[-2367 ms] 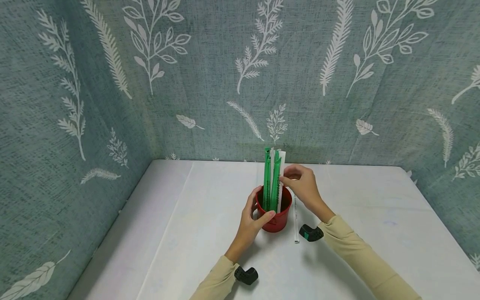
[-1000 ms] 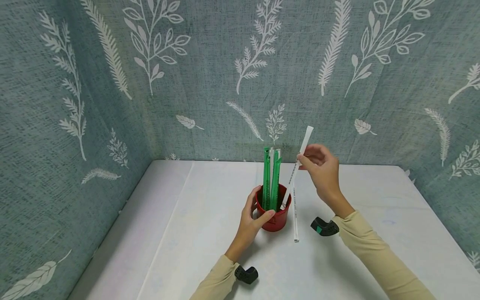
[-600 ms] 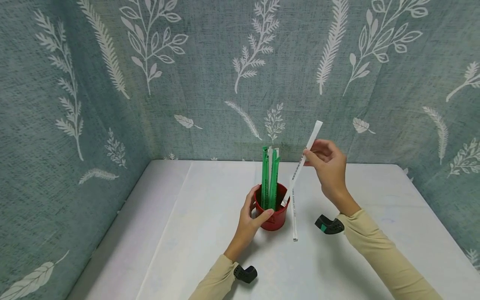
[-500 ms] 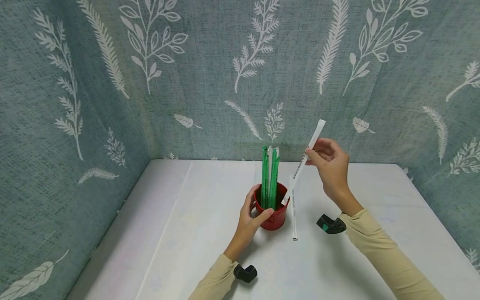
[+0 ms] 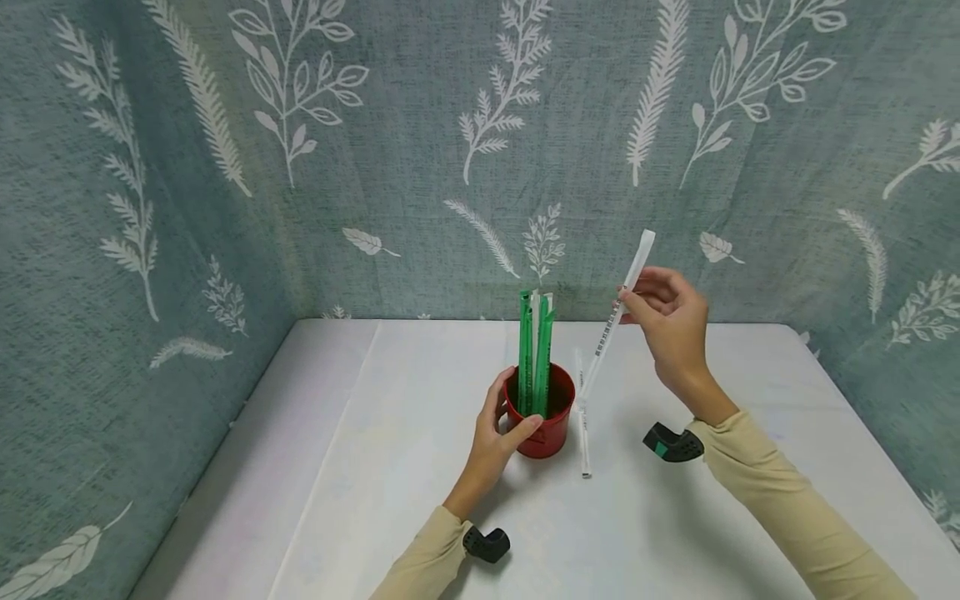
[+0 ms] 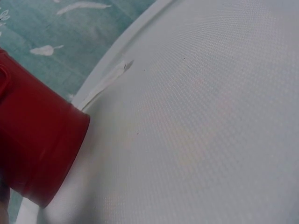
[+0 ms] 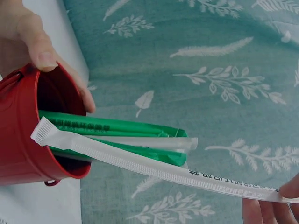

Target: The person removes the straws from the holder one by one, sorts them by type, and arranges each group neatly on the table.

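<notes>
Head view: left hand (image 5: 491, 433) wraps its fingers and thumb round the red bucket (image 5: 542, 421) standing on the white table (image 5: 420, 467), green wrapped straws (image 5: 534, 354) upright inside; right hand (image 5: 670, 321) pinches a white wrapped straw (image 5: 617, 317) near its upper end, long axis tilted, top up-right, lower tip just right of the bucket rim, and another white straw (image 5: 582, 425) lies flat beside the bucket, nearer the right hand. Left wrist view: only the bucket's wall (image 6: 35, 140) and the straw on the table (image 6: 105, 84), the hand barely in frame. Right wrist view: fingertips (image 7: 268, 210) pinch the held straw (image 7: 140, 161), whose free end sits at the bucket mouth (image 7: 28, 126) across the green ones.
</notes>
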Action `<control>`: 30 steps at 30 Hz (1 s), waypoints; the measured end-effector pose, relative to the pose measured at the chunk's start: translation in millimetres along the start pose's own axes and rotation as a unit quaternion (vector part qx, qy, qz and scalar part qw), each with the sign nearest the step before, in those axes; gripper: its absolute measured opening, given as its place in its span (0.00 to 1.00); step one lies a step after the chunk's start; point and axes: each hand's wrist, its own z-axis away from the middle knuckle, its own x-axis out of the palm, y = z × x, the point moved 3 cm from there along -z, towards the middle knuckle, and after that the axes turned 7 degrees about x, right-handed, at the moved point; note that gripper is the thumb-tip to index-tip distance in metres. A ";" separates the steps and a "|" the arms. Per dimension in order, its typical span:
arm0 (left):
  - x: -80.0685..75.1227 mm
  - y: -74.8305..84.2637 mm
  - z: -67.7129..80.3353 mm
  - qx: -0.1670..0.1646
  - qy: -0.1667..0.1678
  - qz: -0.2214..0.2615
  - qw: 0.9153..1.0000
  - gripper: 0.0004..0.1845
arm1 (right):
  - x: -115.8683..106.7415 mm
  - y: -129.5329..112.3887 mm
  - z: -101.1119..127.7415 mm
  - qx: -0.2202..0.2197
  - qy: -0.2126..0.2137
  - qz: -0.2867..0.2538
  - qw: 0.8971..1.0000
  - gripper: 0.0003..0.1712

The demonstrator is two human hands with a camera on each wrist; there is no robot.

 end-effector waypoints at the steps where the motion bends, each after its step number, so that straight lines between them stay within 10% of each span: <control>1: -0.3 0.3 0.0 0.001 0.000 -0.001 1.000 0.37 | -0.6 0.2 -0.4 0.001 -0.002 0.003 1.000 0.16; 30: 0.4 -1.1 -0.2 0.005 -0.010 0.002 1.000 0.38 | -26.1 34.6 2.2 0.053 -0.038 0.152 0.986 0.25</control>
